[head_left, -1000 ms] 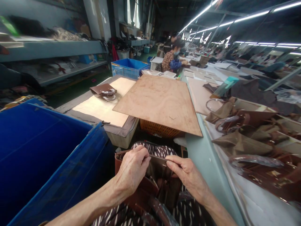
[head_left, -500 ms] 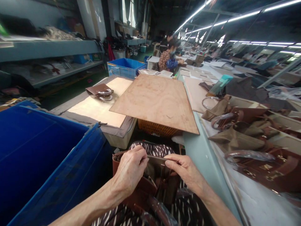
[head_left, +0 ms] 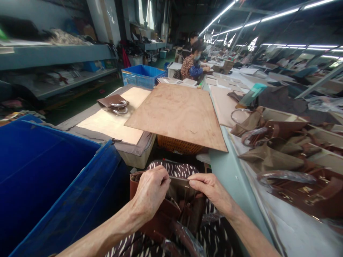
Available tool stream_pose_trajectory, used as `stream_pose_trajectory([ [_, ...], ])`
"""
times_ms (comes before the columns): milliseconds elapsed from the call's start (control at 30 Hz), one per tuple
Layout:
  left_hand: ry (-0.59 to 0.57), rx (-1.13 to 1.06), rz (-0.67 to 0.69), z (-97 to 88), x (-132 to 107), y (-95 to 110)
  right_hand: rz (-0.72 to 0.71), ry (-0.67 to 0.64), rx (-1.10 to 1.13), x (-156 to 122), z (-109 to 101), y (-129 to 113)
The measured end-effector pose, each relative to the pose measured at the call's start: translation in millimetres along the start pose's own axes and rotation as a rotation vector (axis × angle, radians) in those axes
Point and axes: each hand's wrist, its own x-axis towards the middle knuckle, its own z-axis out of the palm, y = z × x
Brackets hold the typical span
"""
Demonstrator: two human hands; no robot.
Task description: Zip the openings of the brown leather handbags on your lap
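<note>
A brown handbag (head_left: 171,217) lies across my lap on patterned cloth, its mouth spread so the olive-brown lining shows. My left hand (head_left: 154,189) is closed over the bag's top edge, thumb and forefinger pinched together. Some way to the right, my right hand (head_left: 207,185) pinches the same edge between thumb and fingers. Between the two hands the edge runs nearly straight. The bag's handles (head_left: 186,237), wrapped in clear plastic, hang toward me at the bottom of the view. My left hand hides part of the bag's left side.
A wooden board (head_left: 179,114) lies ahead, beside another brown handbag (head_left: 114,103) on pale padding. At left stands a large blue bin (head_left: 53,171). More handbags (head_left: 300,185) crowd the bench on the right. A co-worker (head_left: 191,66) sits farther off.
Both hands keep their pinch on the bag's edge and have barely shifted, slightly to the right. The bag's left side has moved a little with them.
</note>
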Motion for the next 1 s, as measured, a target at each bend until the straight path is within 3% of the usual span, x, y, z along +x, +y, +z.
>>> stream_pose_trajectory([
  [67, -0.012, 0.027, -0.016, 0.6, 0, 2, -0.023, 0.021, -0.177, -3, 1, -7],
  [200, -0.04, 0.077, -0.031, 1.7, -2, 7, -0.202, 0.164, -0.758, -7, 12, -26],
  [267, -0.035, 0.092, -0.033, 2.7, -2, 7, -0.255, 0.163, -0.896, -5, 22, -33],
  [500, -0.037, 0.159, 0.045, 2.0, -10, 4, -0.19, 0.206, -1.11, 3, 43, -36],
  [667, -0.001, 0.291, 0.045, -15.9, -24, 6, -0.154, 0.244, -1.181, 1, 38, -34],
  [800, -0.028, 0.215, 0.019, -30.3, -21, -1, -0.168, 0.267, -1.193, -1, 36, -33],
  [1000, -0.063, 0.148, 0.065, -31.6, -10, -6, -0.187, 0.285, -1.204, -3, 32, -30],
])
